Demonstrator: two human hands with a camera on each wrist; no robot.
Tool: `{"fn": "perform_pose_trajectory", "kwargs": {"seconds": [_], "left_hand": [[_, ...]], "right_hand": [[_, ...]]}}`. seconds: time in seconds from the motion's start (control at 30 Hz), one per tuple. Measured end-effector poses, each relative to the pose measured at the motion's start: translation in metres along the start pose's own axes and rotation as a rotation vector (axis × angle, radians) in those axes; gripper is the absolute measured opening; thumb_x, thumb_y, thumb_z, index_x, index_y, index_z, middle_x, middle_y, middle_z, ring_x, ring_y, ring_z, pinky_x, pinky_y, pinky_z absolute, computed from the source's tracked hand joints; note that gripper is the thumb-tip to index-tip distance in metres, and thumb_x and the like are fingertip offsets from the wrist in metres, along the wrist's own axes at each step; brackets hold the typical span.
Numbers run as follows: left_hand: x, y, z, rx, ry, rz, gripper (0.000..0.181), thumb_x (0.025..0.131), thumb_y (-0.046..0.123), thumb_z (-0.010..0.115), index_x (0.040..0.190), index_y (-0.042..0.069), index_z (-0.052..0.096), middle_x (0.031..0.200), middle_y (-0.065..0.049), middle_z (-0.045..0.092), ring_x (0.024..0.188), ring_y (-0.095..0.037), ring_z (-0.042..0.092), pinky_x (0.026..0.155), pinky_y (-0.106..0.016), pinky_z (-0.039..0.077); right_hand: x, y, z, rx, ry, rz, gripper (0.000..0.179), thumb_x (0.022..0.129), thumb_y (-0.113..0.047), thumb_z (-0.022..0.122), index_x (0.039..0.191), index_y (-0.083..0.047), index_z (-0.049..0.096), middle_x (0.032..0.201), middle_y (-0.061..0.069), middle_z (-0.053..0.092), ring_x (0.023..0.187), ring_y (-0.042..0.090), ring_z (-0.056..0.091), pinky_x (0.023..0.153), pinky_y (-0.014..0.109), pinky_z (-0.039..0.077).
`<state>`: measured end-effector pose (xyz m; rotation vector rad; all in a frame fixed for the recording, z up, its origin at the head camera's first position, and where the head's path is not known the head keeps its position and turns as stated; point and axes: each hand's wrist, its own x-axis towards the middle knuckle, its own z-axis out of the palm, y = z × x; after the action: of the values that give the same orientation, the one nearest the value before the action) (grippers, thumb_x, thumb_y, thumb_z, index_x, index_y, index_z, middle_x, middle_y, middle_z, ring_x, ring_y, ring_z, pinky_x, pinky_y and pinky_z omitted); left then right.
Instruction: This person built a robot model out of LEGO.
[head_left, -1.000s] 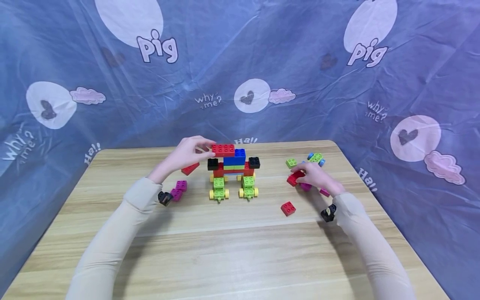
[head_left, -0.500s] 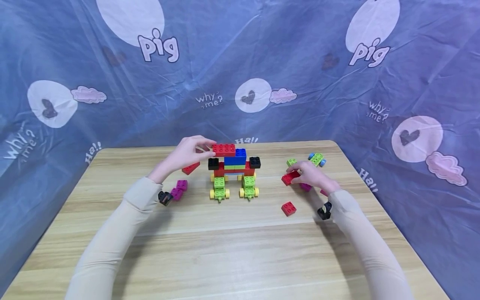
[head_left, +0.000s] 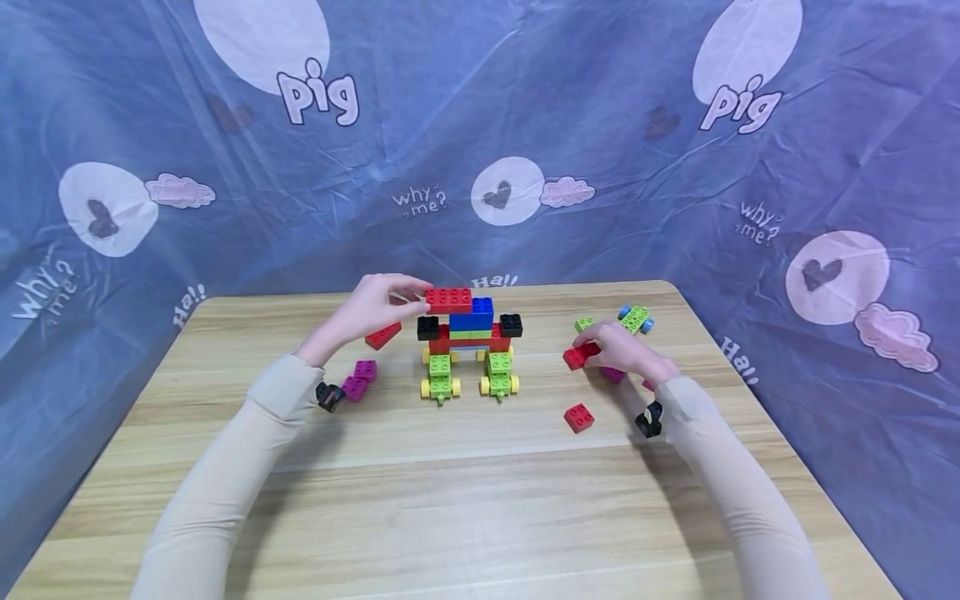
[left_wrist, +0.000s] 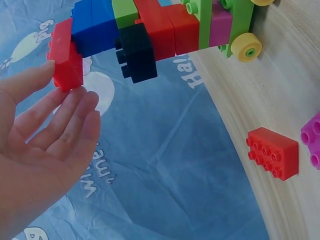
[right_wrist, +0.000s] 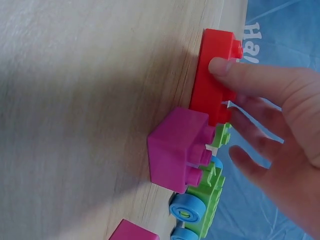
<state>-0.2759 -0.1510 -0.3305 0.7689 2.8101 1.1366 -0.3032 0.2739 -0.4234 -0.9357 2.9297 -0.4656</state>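
Observation:
My left hand (head_left: 375,307) pinches the end of a long red brick (head_left: 448,300) between thumb and fingers. That brick sits on top of the blue bricks (head_left: 472,320), overhanging to the left. Below is a built figure with black bricks (head_left: 511,324) at both sides, red bricks (left_wrist: 156,30), and green wheeled bases (head_left: 439,377) with yellow wheels. On the table to the right, my right hand (head_left: 618,346) grips another red brick (right_wrist: 212,75). Its thumb lies on the near face, while the fingers are partly hidden behind. A magenta brick (right_wrist: 177,145) stands close beside that red brick.
Two magenta bricks (head_left: 360,379) and a red brick (head_left: 383,335) lie left of the figure. At the right are a small red brick (head_left: 579,417), a green brick (head_left: 584,325) and a green wheeled base with blue wheels (head_left: 636,320). A blue printed cloth (head_left: 480,125) hangs behind the table.
My right hand has moved a little to the left with the red brick, away from the magenta bricks, then nearly stopped. The left hand has stayed on the top red brick.

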Motion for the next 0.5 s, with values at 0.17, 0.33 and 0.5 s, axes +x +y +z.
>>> {"fn": "perform_pose_trajectory", "kwargs": {"seconds": [0.17, 0.33, 0.5], "left_hand": [[0.001, -0.004, 0.001, -0.004, 0.013, 0.013, 0.037, 0.094, 0.021, 0.068, 0.128, 0.006, 0.066, 0.123, -0.015, 0.07, 0.107, -0.027, 0.069, 0.093, -0.043, 0.059], [0.0, -0.007, 0.003, -0.044, 0.031, 0.011, 0.037, 0.093, 0.022, 0.069, 0.126, 0.007, 0.067, 0.12, -0.014, 0.072, 0.105, -0.026, 0.069, 0.093, -0.042, 0.059], [-0.001, -0.013, 0.006, -0.118, 0.052, -0.008, 0.037, 0.092, 0.024, 0.071, 0.126, 0.009, 0.068, 0.118, -0.012, 0.073, 0.104, -0.024, 0.069, 0.092, -0.041, 0.059]], "right_hand": [[0.001, 0.0, 0.0, 0.02, 0.02, 0.005, 0.03, 0.079, -0.006, 0.081, 0.107, 0.002, 0.073, 0.105, 0.019, 0.074, 0.095, 0.03, 0.068, 0.085, 0.046, 0.057], [0.002, -0.004, -0.006, 0.048, 0.05, 0.012, 0.031, 0.082, -0.01, 0.079, 0.11, 0.002, 0.072, 0.108, 0.02, 0.073, 0.098, 0.031, 0.069, 0.085, 0.046, 0.058], [0.006, -0.011, -0.019, 0.061, 0.105, -0.037, 0.031, 0.082, -0.01, 0.079, 0.109, 0.001, 0.073, 0.104, 0.017, 0.075, 0.096, 0.03, 0.07, 0.084, 0.046, 0.058]]}}
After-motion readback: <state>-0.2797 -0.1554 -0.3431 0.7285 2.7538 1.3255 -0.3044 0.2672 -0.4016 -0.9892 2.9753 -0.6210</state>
